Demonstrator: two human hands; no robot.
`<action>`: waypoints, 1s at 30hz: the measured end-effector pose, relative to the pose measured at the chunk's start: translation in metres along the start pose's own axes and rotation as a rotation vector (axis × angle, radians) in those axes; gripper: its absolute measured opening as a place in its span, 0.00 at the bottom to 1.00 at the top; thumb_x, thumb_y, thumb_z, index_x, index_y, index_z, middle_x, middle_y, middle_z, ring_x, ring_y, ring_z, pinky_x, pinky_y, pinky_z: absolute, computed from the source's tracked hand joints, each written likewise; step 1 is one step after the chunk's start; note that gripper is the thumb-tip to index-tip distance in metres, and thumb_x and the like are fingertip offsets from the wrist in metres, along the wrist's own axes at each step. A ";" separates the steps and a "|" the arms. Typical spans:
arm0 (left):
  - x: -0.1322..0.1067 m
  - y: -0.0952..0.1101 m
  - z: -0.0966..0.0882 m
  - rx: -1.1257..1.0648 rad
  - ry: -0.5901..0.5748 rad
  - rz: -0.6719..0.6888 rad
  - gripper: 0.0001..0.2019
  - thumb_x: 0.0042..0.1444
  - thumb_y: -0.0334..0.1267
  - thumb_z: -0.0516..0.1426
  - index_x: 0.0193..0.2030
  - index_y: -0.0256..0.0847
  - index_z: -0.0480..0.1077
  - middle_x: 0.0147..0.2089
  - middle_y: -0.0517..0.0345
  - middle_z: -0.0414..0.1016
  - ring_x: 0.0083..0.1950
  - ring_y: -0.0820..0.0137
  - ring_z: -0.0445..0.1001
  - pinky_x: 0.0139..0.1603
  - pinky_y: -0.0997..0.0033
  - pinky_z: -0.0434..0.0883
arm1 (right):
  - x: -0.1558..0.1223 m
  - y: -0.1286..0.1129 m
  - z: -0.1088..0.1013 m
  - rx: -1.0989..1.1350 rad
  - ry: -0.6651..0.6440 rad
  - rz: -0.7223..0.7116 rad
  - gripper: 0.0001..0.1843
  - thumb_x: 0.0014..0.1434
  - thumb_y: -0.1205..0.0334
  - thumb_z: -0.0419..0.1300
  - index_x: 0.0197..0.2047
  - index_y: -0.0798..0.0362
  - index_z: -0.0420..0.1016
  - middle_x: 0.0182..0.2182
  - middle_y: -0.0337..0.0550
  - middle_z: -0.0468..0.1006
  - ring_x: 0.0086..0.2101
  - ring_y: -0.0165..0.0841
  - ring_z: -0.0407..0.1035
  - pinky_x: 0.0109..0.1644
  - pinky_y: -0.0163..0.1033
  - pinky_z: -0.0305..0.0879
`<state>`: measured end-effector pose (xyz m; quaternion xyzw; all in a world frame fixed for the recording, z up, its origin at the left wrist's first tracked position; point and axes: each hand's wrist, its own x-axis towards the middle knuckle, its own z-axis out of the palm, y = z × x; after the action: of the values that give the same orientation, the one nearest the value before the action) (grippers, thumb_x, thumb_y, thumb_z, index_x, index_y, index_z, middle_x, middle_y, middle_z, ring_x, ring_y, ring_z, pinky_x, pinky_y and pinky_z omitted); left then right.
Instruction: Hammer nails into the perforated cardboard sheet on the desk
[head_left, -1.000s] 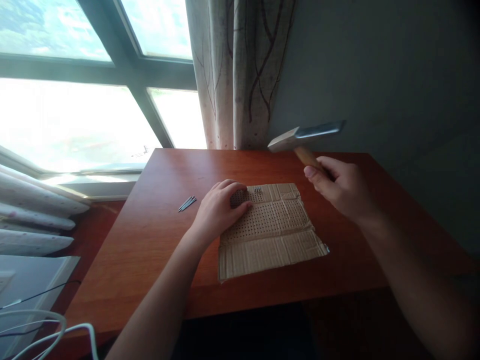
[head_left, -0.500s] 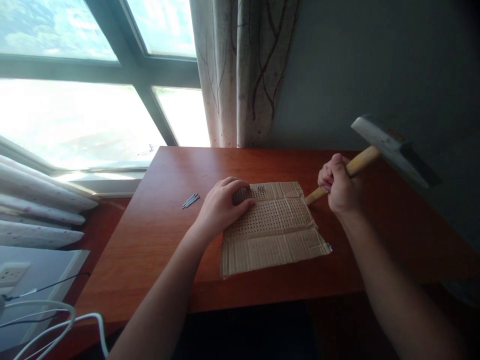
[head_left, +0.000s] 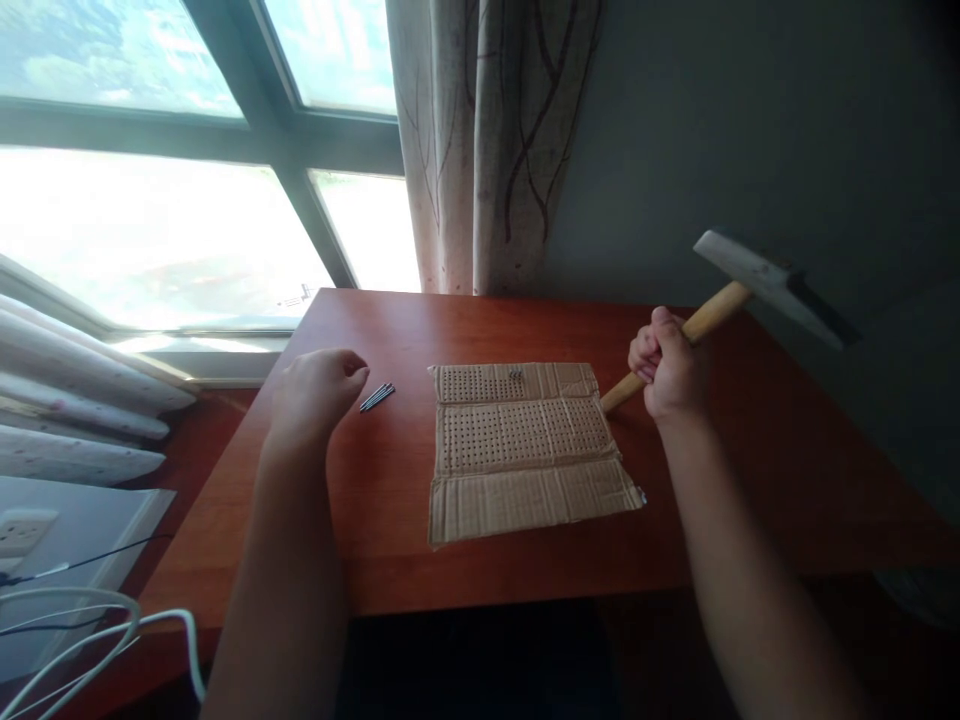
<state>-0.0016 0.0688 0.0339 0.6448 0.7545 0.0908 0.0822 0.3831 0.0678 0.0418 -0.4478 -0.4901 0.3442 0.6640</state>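
Observation:
My right hand (head_left: 667,370) is wrapped round the wooden handle of a hammer (head_left: 721,310), raised over the right side of the table, its metal head up and to the right. My left hand (head_left: 319,390) is above the table just left of a small bundle of nails (head_left: 377,397). Its fingers are curled together, and whatever is in them, if anything, is hidden. Between the hands a piece of cardboard (head_left: 529,490) lies flat, covered with rows of small holes. A few short metal pieces, perhaps nail heads, stand up near its far edge.
The reddish wooden table (head_left: 390,560) runs back to a curtain (head_left: 457,200) and a dark wall (head_left: 712,130). A window (head_left: 262,140) is at the left. White cables (head_left: 135,620) hang by a wall socket (head_left: 26,532) at the lower left.
My left hand has lifted off the cardboard and moved left, to beside the nails. The hammer stays raised in my right hand, almost where it was.

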 end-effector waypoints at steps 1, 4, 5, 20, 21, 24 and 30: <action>0.002 -0.004 0.001 0.010 -0.049 -0.007 0.13 0.55 0.44 0.54 0.37 0.45 0.79 0.42 0.51 0.82 0.44 0.54 0.78 0.37 0.63 0.67 | 0.001 0.001 0.000 -0.002 0.000 -0.004 0.29 0.59 0.43 0.63 0.19 0.50 0.54 0.14 0.29 0.49 0.14 0.22 0.43 0.16 0.35 0.37; 0.004 -0.008 0.005 0.041 -0.155 -0.013 0.12 0.52 0.45 0.56 0.35 0.45 0.79 0.41 0.51 0.82 0.42 0.54 0.78 0.34 0.63 0.66 | 0.001 0.002 0.000 -0.022 -0.002 -0.005 0.29 0.59 0.42 0.62 0.19 0.50 0.53 0.14 0.29 0.49 0.14 0.22 0.42 0.16 0.34 0.38; 0.005 -0.008 0.006 0.050 -0.169 -0.014 0.12 0.51 0.45 0.56 0.35 0.45 0.79 0.41 0.50 0.82 0.42 0.54 0.78 0.34 0.63 0.66 | 0.001 0.002 -0.001 -0.026 0.004 -0.004 0.29 0.59 0.42 0.62 0.19 0.50 0.53 0.14 0.29 0.49 0.14 0.22 0.42 0.16 0.34 0.38; 0.007 -0.003 0.015 0.045 -0.199 -0.020 0.11 0.51 0.45 0.57 0.33 0.46 0.80 0.39 0.46 0.81 0.40 0.51 0.78 0.34 0.61 0.68 | -0.003 0.004 0.003 -0.066 0.012 -0.022 0.29 0.60 0.42 0.60 0.20 0.49 0.53 0.14 0.28 0.49 0.14 0.23 0.43 0.16 0.34 0.39; 0.007 -0.004 0.016 0.044 -0.196 -0.019 0.10 0.50 0.44 0.58 0.33 0.46 0.80 0.39 0.45 0.81 0.40 0.51 0.78 0.34 0.61 0.68 | -0.003 0.004 0.002 -0.054 0.019 -0.021 0.29 0.60 0.42 0.61 0.20 0.49 0.53 0.14 0.28 0.49 0.14 0.22 0.43 0.16 0.34 0.39; 0.008 -0.004 0.018 0.046 -0.192 -0.008 0.11 0.50 0.44 0.57 0.34 0.45 0.80 0.40 0.44 0.81 0.41 0.50 0.78 0.35 0.60 0.69 | -0.004 0.002 0.001 -0.017 0.035 -0.014 0.28 0.59 0.44 0.63 0.19 0.50 0.54 0.14 0.28 0.49 0.14 0.22 0.43 0.16 0.34 0.38; 0.008 -0.001 0.018 0.105 -0.204 -0.013 0.11 0.51 0.46 0.57 0.33 0.45 0.80 0.40 0.45 0.81 0.39 0.52 0.78 0.33 0.62 0.68 | -0.002 0.003 0.000 -0.032 0.047 -0.017 0.29 0.58 0.42 0.62 0.19 0.50 0.53 0.14 0.29 0.49 0.14 0.22 0.43 0.17 0.35 0.38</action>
<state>0.0008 0.0772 0.0163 0.6491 0.7502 -0.0153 0.1254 0.3828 0.0670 0.0385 -0.4622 -0.4836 0.3199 0.6710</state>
